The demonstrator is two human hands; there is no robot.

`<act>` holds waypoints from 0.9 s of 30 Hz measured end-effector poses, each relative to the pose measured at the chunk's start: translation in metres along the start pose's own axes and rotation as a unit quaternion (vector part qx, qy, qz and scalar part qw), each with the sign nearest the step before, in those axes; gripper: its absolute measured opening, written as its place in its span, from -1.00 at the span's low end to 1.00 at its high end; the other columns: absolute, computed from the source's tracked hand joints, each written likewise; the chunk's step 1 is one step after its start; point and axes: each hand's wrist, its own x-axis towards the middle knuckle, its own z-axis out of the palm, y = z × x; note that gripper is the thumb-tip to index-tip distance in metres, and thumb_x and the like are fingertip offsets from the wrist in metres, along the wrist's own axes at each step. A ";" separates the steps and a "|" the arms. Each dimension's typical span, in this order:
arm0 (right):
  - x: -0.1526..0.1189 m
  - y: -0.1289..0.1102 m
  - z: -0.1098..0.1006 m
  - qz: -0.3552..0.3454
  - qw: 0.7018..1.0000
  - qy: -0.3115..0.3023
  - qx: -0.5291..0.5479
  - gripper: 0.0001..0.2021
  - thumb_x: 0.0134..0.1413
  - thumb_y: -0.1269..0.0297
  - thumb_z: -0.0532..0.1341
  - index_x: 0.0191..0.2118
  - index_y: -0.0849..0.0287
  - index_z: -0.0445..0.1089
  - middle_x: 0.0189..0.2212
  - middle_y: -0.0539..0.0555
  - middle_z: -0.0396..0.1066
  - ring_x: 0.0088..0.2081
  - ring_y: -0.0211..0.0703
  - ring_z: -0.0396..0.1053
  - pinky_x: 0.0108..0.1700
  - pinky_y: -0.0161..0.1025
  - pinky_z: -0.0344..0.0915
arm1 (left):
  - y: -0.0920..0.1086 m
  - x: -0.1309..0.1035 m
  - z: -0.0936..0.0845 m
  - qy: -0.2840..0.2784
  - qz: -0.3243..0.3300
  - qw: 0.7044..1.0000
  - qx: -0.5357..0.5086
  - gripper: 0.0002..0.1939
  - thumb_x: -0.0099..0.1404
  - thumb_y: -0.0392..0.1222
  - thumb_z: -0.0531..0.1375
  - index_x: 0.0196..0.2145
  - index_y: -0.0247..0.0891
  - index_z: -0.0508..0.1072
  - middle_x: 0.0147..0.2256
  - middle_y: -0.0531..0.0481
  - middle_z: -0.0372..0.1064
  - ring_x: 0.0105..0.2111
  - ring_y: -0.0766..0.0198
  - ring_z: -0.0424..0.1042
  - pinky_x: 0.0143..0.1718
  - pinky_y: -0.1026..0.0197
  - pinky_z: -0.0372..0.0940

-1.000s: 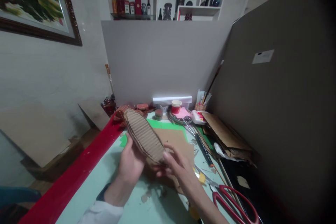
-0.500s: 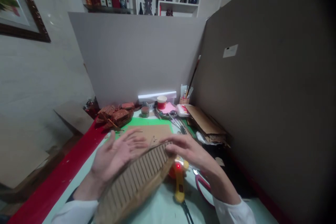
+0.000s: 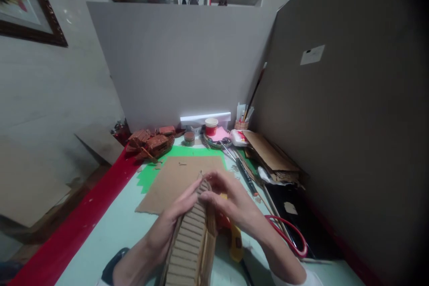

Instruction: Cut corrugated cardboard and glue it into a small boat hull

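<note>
A boat-shaped hull of corrugated cardboard (image 3: 189,241) points away from me, its ribbed inside facing up, its near end running off the bottom edge. My left hand (image 3: 167,223) supports its left side, fingers reaching to the pointed tip. My right hand (image 3: 231,203) pinches that tip from the right. Both hands hover over the pale green table (image 3: 110,232), just in front of a flat brown cardboard sheet (image 3: 177,181).
A yellow glue gun (image 3: 235,243) and red-handled scissors (image 3: 291,237) lie right of the hull. A brown model boat (image 3: 150,143) sits at the back left on a green mat (image 3: 147,176). Cups, brushes and cardboard scraps (image 3: 268,154) crowd the back right. Grey panels wall the desk.
The hull went from raised with its ribbed underside toward me, to lying across my hands, to pointing straight away with its inside up. Both hands moved to its far tip.
</note>
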 end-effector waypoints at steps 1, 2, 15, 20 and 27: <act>0.000 -0.001 0.001 -0.004 1.000 0.017 -0.004 -0.85 0.22 0.29 0.27 -0.10 0.13 0.39 -0.25 0.01 0.48 -0.23 -0.14 0.42 -0.18 -0.23 0.31 | 0.000 -0.001 0.000 0.022 0.021 1.000 -0.007 -0.41 0.42 -0.20 0.13 0.36 -0.22 0.15 0.07 -0.19 0.51 -0.05 0.08 0.57 -0.07 0.16 0.43; -0.001 -0.001 0.002 -0.009 0.999 0.034 -0.009 -0.86 0.24 0.31 0.25 -0.10 0.12 0.41 -0.24 0.01 0.49 -0.23 -0.15 0.43 -0.16 -0.23 0.30 | 0.001 -0.001 0.001 0.038 0.041 0.998 -0.010 -0.47 0.40 -0.21 0.15 0.30 -0.23 0.27 0.13 -0.15 0.47 0.03 0.09 0.52 -0.01 0.20 0.40; -0.008 -0.004 0.019 -0.151 0.970 0.129 -0.140 -0.78 0.29 0.46 0.21 0.02 0.16 0.38 -0.15 0.13 0.47 -0.19 -0.07 0.37 -0.14 -0.16 0.33 | 0.001 -0.004 0.006 0.089 0.084 0.988 0.096 -0.55 0.34 -0.05 0.24 0.17 -0.11 0.47 0.21 -0.03 0.39 0.31 -0.02 0.18 0.27 0.09 0.14; -0.007 -0.003 0.022 -0.210 0.951 0.138 -0.180 -0.74 0.28 0.53 0.20 0.05 0.19 0.35 -0.12 0.16 0.48 -0.14 -0.06 0.38 -0.04 -0.10 0.32 | 0.000 -0.007 0.002 0.106 0.102 0.974 0.174 -0.50 0.34 0.00 0.24 0.20 -0.10 0.44 0.25 0.00 0.34 0.32 -0.03 0.15 0.30 0.09 0.07; -0.005 -0.007 0.023 -0.255 0.927 0.177 -0.210 -0.80 0.26 0.61 0.17 -0.11 0.20 0.39 -0.17 0.18 0.50 -0.16 -0.05 0.36 -0.09 -0.11 0.32 | 0.000 -0.004 0.004 0.096 0.117 0.975 0.160 -0.50 0.37 -0.03 0.21 0.24 -0.14 0.39 0.23 -0.02 0.37 0.29 0.00 0.21 0.26 0.13 0.14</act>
